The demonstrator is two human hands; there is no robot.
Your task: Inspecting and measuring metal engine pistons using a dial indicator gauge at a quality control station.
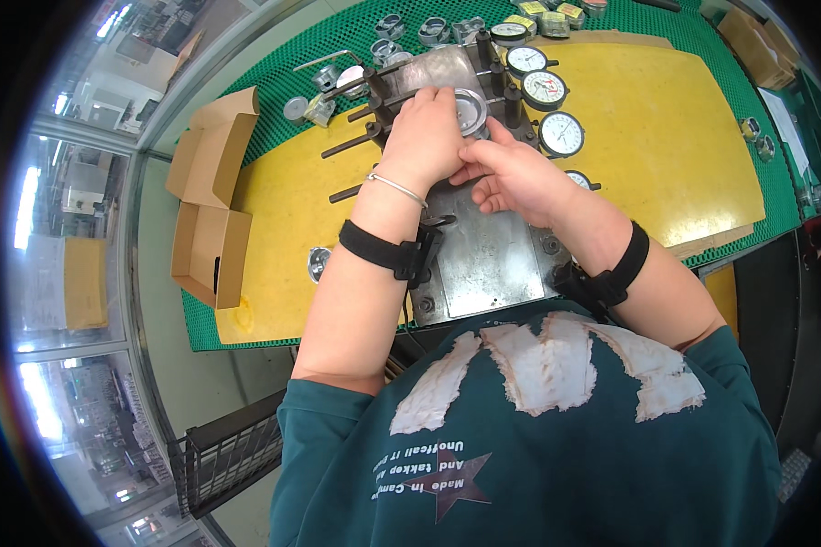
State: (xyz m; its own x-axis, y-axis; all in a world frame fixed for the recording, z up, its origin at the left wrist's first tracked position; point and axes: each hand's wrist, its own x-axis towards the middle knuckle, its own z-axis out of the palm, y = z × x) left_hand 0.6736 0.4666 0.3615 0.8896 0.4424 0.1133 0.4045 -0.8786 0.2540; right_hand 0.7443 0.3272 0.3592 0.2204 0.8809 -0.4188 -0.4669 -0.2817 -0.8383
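Note:
A round, silvery metal part [467, 113] with a raised rim sits between the posts of a dark steel gauge fixture [483, 248]. My left hand [421, 137] is closed around its left side, fingertips at the far edge and partly hidden. Just to the right and nearer, my right hand [513, 175] has its fingers apart and slightly curled, with one digit raised beside the part's rim and others close to my left hand. Nothing shows in the right palm. Several dial gauges [561, 134] line the fixture's right side, opposite dark rods on the left.
Yellow board [666, 137] covers much of the green mat. An open cardboard box [212, 246] stands at left, near a loose metal part [319, 263]. More round metal parts [433, 32] lie along the back. A second cardboard box [755, 50] is at far right.

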